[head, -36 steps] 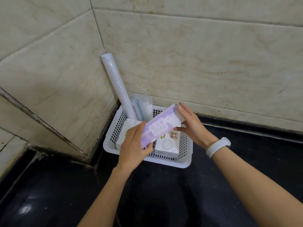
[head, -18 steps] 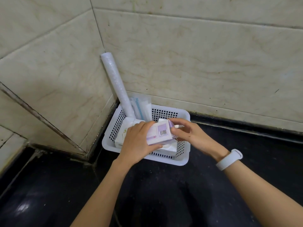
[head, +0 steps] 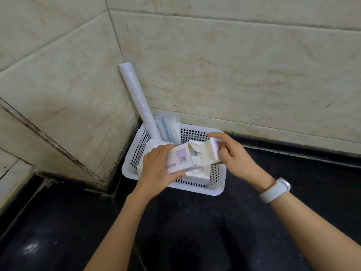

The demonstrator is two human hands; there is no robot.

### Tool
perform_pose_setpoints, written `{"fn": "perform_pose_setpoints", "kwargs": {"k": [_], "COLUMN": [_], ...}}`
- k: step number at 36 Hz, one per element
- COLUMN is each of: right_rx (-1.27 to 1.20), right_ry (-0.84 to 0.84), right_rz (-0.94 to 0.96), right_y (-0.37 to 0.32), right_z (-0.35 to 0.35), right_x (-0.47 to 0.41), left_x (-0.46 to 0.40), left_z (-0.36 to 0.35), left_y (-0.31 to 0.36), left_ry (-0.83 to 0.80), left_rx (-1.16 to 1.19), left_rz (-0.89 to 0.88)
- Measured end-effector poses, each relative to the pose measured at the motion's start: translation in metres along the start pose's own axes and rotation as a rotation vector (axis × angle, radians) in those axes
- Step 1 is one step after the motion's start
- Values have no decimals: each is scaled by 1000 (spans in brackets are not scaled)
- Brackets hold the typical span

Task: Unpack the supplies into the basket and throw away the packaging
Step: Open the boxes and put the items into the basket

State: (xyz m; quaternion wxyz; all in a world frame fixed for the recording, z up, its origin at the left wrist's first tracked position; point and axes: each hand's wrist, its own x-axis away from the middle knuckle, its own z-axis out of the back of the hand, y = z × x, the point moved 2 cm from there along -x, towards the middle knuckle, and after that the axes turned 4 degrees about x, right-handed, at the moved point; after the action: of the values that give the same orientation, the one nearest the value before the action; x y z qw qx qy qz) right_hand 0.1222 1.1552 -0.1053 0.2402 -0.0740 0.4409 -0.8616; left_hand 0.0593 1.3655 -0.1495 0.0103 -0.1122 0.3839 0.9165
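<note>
A purple-and-white cardboard box (head: 180, 158) lies on its side above the white perforated basket (head: 216, 189). My left hand (head: 157, 169) grips the box's closed end from the left. My right hand (head: 232, 153) pinches the box's end flap (head: 214, 149), which is folded open so the pale inside shows. Something with a teal edge is visible inside the opening. The basket holds white boxes (head: 197, 174), a tall white roll (head: 136, 100) leaning into the wall corner, and clear packets with blue lines (head: 168, 126).
The basket sits on a black counter (head: 195, 231) in a corner of beige tiled walls (head: 234, 75). A white band is on my right wrist (head: 275, 190). The counter stretches to the right and toward me.
The box came down from a tilted hold to lie level over the basket. My right hand has pulled its end flap open.
</note>
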Motion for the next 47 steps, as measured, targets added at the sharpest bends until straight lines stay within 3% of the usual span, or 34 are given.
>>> {"fn": "perform_pose_setpoints", "kwargs": {"k": [2, 5, 10, 18, 23, 33, 36, 39, 43, 47], "right_rx": [17, 331, 727, 799, 798, 113, -27, 29, 201, 68], "right_ry": [11, 98, 268, 249, 101, -97, 22, 102, 81, 71], "right_rz": [63, 198, 584, 754, 536, 153, 152, 252, 411, 335], "right_y": [-5, -12, -30, -42, -30, -19, -23, -26, -30, -33], "right_z": [2, 3, -5, -15, -18, -24, -18, -14, -17, -10], "right_x": [2, 6, 12, 23, 22, 11, 12, 21, 33, 27], "left_x": [2, 5, 7, 7, 6, 8, 8, 8, 10, 17], "left_z": [2, 3, 4, 4, 11, 11, 12, 13, 11, 7], "left_y": [-1, -1, 2, 4, 5, 14, 14, 11, 9, 11], "left_ry": [15, 40, 47, 81, 115, 111, 119, 123, 111, 67], "left_rx": [36, 12, -112, -208, -137, -49, -33, 40, 166, 212], "left_rz": [8, -7, -58, -42, -9, -30, 10, 126, 235, 250]}}
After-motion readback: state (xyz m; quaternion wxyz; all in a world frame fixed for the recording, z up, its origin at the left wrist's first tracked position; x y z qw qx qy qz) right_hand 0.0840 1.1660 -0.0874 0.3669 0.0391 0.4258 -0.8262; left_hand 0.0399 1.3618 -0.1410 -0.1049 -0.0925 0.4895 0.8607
